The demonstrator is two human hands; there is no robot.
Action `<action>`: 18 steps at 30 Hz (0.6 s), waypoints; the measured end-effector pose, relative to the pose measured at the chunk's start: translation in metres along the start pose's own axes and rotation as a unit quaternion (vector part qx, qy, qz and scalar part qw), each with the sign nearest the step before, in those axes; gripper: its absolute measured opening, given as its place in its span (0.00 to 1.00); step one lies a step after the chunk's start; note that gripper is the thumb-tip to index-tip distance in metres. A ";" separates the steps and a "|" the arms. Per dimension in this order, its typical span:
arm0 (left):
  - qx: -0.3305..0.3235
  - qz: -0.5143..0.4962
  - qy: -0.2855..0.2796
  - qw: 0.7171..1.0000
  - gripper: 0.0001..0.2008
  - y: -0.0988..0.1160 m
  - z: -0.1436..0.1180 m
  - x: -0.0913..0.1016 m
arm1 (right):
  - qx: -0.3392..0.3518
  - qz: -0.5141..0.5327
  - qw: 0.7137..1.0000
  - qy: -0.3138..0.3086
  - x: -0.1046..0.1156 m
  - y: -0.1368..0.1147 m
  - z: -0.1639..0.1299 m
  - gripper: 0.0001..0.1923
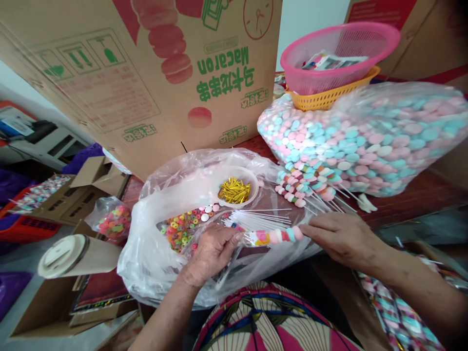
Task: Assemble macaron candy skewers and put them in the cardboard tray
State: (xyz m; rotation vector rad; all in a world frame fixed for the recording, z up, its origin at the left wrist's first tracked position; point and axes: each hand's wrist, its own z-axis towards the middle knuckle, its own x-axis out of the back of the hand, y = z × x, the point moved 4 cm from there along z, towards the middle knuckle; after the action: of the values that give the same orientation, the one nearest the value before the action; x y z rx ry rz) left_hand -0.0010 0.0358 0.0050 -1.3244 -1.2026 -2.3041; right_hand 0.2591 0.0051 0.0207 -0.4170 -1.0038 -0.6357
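A candy skewer (281, 236) of pink, white, red and blue pieces lies level between my two hands. My right hand (343, 239) pinches it at the right end, where the fingers hide the stick. Closed on a clear printed wrapper (252, 238), my left hand (214, 251) holds its left end, and the wrapper reaches the candy's left part. How far it covers the candy I cannot tell. Just behind lie white sticks (256, 219). Near my left hand are small coloured candy rings (179, 229). Behind them, a white bowl (255, 192) holds gold twist ties (234, 190).
Finished candy skewers (303, 183) lie piled before a big bag of pastel candies (383, 141). Pink (340, 36) and yellow baskets (321, 100) stand behind. A large carton (164, 97) rises at the back. A lidded cup (80, 256) stands left; crumpled plastic (146, 243) covers the work surface.
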 end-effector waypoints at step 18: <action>0.207 -0.225 -0.184 0.934 0.21 0.007 0.016 -0.055 | 0.021 0.149 0.977 -0.148 -0.050 -0.031 0.042 0.08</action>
State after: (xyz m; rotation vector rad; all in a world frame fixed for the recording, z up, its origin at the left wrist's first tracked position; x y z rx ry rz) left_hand 0.0442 0.0328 -0.0315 -1.4651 -2.1710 -1.9218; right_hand 0.1928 0.0219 -0.0020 -0.6241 -1.2063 -0.2840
